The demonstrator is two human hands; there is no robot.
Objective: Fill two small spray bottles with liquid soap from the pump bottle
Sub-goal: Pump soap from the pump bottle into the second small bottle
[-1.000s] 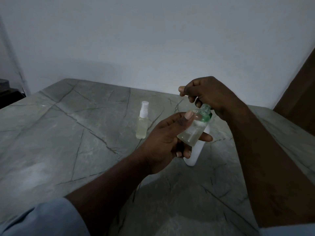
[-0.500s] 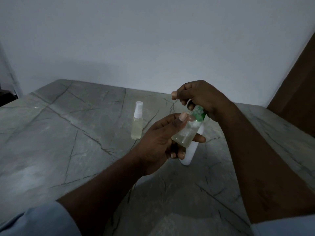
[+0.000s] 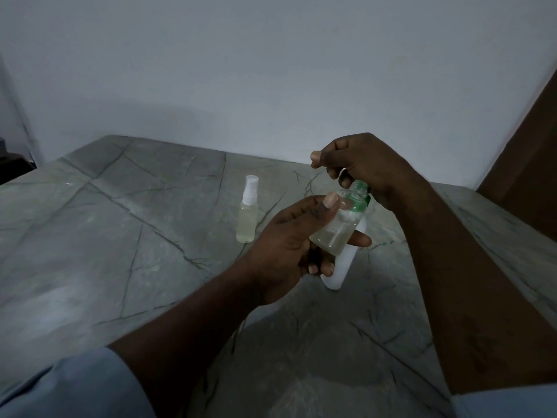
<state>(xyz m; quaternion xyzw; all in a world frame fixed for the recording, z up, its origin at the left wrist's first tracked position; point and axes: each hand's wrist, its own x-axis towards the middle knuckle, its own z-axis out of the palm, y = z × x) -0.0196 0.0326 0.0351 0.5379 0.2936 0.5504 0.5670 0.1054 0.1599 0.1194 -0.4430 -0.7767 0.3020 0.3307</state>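
Note:
My left hand [image 3: 289, 239] grips a small clear spray bottle [image 3: 334, 233], tilted, partly filled with pale liquid, with a thin tube showing inside. Its threaded neck [image 3: 358, 188] is bare. My right hand [image 3: 361, 164] hovers just over that neck, fingers curled round a small white spray head that they mostly hide. The white pump bottle [image 3: 343, 267] with a green collar stands on the table right behind my left hand, largely hidden. A second small spray bottle [image 3: 247, 218], capped in white and filled with pale liquid, stands upright to the left.
The grey veined stone table [image 3: 120, 236] runs to a pale wall behind. A brown wooden panel [image 3: 530, 158] rises at the right edge. A dark object [image 3: 12, 164] sits at the far left beyond the table.
Both hands keep their hold at the bottle's neck. My right hand's fingers have shifted a little above it, and the view has moved slightly.

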